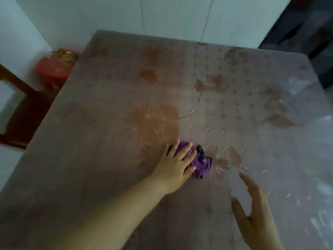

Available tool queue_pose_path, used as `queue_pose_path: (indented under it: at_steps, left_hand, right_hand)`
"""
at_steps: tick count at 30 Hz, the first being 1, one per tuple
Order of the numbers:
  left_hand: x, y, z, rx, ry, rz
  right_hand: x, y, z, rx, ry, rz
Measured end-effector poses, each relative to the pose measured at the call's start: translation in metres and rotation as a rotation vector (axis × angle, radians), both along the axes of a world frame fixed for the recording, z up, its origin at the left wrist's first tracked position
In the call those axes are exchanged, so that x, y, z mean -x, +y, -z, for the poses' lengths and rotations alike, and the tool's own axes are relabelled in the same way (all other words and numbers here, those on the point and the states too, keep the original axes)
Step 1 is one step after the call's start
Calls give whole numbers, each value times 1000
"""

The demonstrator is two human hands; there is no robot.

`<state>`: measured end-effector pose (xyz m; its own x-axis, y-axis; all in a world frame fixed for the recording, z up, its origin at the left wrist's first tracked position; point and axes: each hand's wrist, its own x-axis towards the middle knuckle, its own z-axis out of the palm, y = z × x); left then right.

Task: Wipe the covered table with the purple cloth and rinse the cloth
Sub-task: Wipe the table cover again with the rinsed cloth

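Observation:
A crumpled purple cloth (201,164) lies on the covered table (108,123), a brownish plastic cover with a flower and grid pattern. My left hand (175,166) presses down on the cloth with spread fingers and covers its left half. A small dark tag or loop sticks out at the cloth's top right. My right hand (255,212) hovers open above the table to the lower right of the cloth, fingers apart, holding nothing. The whole view is blurred by motion.
A red and gold box (54,67) sits beyond the table's left edge near the wall. A dark wooden chair (21,105) stands at the left. White walls run behind the table, and a dark doorway or curtain (310,24) is at the top right.

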<state>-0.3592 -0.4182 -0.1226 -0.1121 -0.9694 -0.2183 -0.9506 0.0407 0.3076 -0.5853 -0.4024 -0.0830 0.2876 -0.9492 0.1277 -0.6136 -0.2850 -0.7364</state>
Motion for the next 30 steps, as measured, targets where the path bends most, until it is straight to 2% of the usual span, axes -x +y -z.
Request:
queue_pose_path:
  at_steps: [1, 3, 7, 12, 16, 19, 24, 30]
  left_hand:
    - [10, 18, -2, 26, -18, 22]
    - [13, 52, -2, 4, -39, 58]
    - [-26, 114, 1, 46, -119, 141]
    - [-69, 174, 5, 54, 41, 89]
    - [-30, 180, -5, 59, 52, 148]
    - [10, 182, -6, 40, 96, 279]
    - [57, 198, -17, -14, 282, 336]
    - [104, 257, -32, -45, 314, 378]
  right_hand:
    - [-5, 14, -16, -109, 7, 96]
    - [-9, 66, -18, -164, -2, 175]
    - [-8, 167, -13, -138, -99, 431]
    - [7, 310, -4, -231, -219, 723]
    - [24, 390, -14, -231, -327, 980]
    - [30, 440, -21, -230, -364, 1064]
    - [25, 498, -16, -302, -392, 1133]
    - [20, 537, -9, -374, -455, 1111]
